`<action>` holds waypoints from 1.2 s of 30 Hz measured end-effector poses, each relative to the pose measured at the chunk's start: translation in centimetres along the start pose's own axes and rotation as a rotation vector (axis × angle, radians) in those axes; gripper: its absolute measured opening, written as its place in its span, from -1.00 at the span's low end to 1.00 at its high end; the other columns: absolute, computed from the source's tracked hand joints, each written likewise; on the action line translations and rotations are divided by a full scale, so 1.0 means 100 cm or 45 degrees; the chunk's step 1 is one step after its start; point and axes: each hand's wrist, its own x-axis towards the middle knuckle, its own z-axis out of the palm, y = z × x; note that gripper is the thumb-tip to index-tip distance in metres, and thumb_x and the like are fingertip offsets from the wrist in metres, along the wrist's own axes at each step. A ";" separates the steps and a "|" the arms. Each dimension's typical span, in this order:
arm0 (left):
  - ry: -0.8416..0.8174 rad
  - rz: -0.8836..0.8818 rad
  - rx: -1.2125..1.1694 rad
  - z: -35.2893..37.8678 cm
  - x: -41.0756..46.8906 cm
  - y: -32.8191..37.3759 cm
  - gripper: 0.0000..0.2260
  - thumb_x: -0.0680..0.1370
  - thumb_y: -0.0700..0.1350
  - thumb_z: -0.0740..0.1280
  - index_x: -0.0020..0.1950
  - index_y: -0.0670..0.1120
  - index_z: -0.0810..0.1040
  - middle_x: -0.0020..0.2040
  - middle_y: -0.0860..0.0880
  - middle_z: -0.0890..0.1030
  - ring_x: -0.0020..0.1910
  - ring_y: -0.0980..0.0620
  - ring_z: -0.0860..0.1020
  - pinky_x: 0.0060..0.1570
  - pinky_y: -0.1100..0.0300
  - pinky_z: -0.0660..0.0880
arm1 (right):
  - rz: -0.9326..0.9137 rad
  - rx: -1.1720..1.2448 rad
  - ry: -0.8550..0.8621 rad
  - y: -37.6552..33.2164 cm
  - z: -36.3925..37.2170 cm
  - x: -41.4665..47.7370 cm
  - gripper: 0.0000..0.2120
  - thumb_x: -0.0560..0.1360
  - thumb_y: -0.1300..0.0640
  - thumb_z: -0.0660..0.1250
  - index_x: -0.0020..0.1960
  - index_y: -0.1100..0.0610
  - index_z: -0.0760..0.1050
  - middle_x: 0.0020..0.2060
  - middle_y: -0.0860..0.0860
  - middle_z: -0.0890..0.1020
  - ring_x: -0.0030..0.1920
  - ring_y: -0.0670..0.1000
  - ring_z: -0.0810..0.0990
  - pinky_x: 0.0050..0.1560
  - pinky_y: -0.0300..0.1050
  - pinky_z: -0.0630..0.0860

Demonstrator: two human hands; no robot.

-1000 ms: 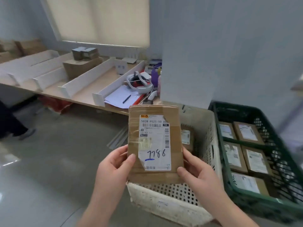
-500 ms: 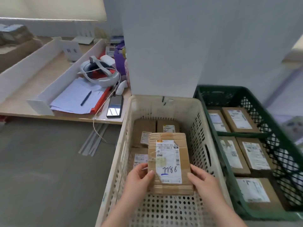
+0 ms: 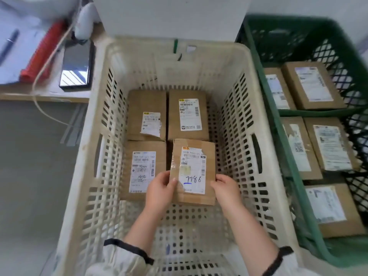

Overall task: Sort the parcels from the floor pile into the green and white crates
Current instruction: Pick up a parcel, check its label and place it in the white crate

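A brown cardboard parcel (image 3: 194,156) with a white label marked 7786 is low inside the white crate (image 3: 242,120), at its right near side. My left hand (image 3: 160,191) grips its lower left corner, thumb on the label. My right hand (image 3: 227,189) holds its lower right edge. Three other labelled parcels lie flat on the crate floor: one (image 3: 143,170) beside it on the left and two (image 3: 147,114) (image 3: 188,114) behind. The green crate (image 3: 278,108) stands on the right with several labelled parcels (image 3: 312,84) in it.
A low wooden bench (image 3: 45,94) at the upper left carries a dark phone (image 3: 76,64), a red folder (image 3: 42,50), papers with a pen and a cable. A white wall panel (image 3: 169,16) stands behind the white crate. Grey floor (image 3: 33,176) lies to the left.
Both hands have lowered the 7786 parcel from above the crate rim down into the white crate, next to the parcels lying there. The view has tilted downward.
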 end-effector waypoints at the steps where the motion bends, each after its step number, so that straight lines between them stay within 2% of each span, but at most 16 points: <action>1: 0.017 0.033 0.087 0.000 0.004 -0.006 -0.73 0.55 -0.08 0.31 0.25 -0.05 0.53 0.08 0.04 0.63 0.07 0.06 0.57 0.08 0.03 0.54 | 0.006 -0.021 0.000 0.004 0.004 0.004 -0.63 0.51 0.24 0.25 0.32 0.18 0.47 0.21 0.08 0.58 0.17 0.06 0.56 0.23 0.04 0.49; 5: 0.149 0.217 0.510 0.002 0.017 -0.023 -0.69 0.51 0.04 0.35 0.21 -0.04 0.59 0.17 -0.03 0.55 0.22 -0.12 0.34 0.13 0.16 0.25 | -0.050 -0.065 0.028 0.008 0.016 0.020 -0.62 0.53 0.23 0.27 0.34 0.19 0.44 0.25 0.07 0.55 0.22 0.03 0.54 0.27 -0.03 0.46; 9: 0.228 0.249 0.622 0.002 0.028 -0.032 -0.60 0.48 0.14 0.36 0.23 -0.03 0.58 0.29 -0.02 0.44 0.28 -0.07 0.19 0.24 -0.02 0.28 | -0.078 -0.066 0.053 0.009 0.026 0.039 -0.64 0.51 0.26 0.30 0.30 0.22 0.47 0.21 0.09 0.58 0.20 0.02 0.55 0.27 -0.07 0.45; 15: 0.363 0.416 0.677 0.010 0.038 -0.050 -0.61 0.38 0.11 0.47 0.17 0.03 0.61 0.25 0.00 0.49 0.29 -0.15 0.25 0.16 -0.11 0.24 | -0.048 -0.037 0.073 0.023 0.037 0.059 -0.63 0.50 0.29 0.32 0.30 0.22 0.46 0.21 0.12 0.57 0.20 0.03 0.54 0.28 0.00 0.46; 19: 0.451 0.466 0.681 0.017 0.041 -0.056 -0.47 0.36 0.06 0.50 0.29 -0.03 0.51 0.23 -0.06 0.52 0.25 -0.19 0.35 0.12 -0.15 0.31 | -0.100 -0.051 0.137 0.032 0.041 0.067 -0.62 0.48 0.27 0.35 0.29 0.21 0.48 0.19 0.10 0.59 0.17 -0.01 0.54 0.18 -0.17 0.44; 21: 0.479 0.501 0.686 0.019 0.043 -0.056 -0.50 0.36 0.03 0.51 0.27 -0.02 0.52 0.21 -0.07 0.53 0.23 -0.13 0.32 0.08 -0.15 0.31 | -0.121 -0.050 0.145 0.034 0.043 0.069 -0.62 0.47 0.26 0.36 0.28 0.20 0.48 0.19 0.09 0.59 0.18 -0.02 0.55 0.20 -0.16 0.45; 25: 0.477 0.538 0.758 0.021 0.044 -0.061 -0.64 0.40 -0.02 0.49 0.19 0.06 0.59 0.21 -0.06 0.52 0.22 -0.14 0.30 0.05 -0.14 0.29 | -0.145 -0.054 0.149 0.038 0.045 0.071 -0.62 0.48 0.23 0.36 0.29 0.17 0.48 0.19 0.06 0.58 0.17 -0.05 0.53 0.22 -0.15 0.44; 29: 0.457 0.528 0.808 0.025 0.045 -0.062 -0.66 0.43 -0.03 0.46 0.20 0.08 0.59 0.25 -0.05 0.50 0.23 -0.23 0.32 0.07 -0.16 0.27 | -0.157 -0.062 0.147 0.040 0.045 0.072 -0.63 0.49 0.23 0.35 0.29 0.17 0.48 0.20 0.05 0.58 0.11 -0.09 0.51 0.19 -0.18 0.43; 32: 0.457 0.517 0.803 0.025 0.045 -0.063 -0.66 0.44 -0.02 0.44 0.22 0.09 0.57 0.28 -0.05 0.48 0.26 -0.18 0.27 0.11 -0.17 0.24 | -0.165 -0.073 0.147 0.041 0.045 0.072 -0.62 0.49 0.22 0.35 0.30 0.17 0.47 0.20 0.05 0.57 0.07 -0.12 0.48 0.14 -0.22 0.39; 36: 0.385 0.463 0.810 0.019 0.043 -0.056 -0.64 0.47 0.01 0.41 0.26 0.12 0.53 0.32 -0.02 0.43 0.29 -0.15 0.21 0.14 -0.16 0.21 | -0.156 -0.083 0.090 0.034 0.042 0.064 -0.60 0.50 0.22 0.34 0.33 0.18 0.44 0.25 0.06 0.54 0.14 -0.09 0.49 0.21 -0.18 0.41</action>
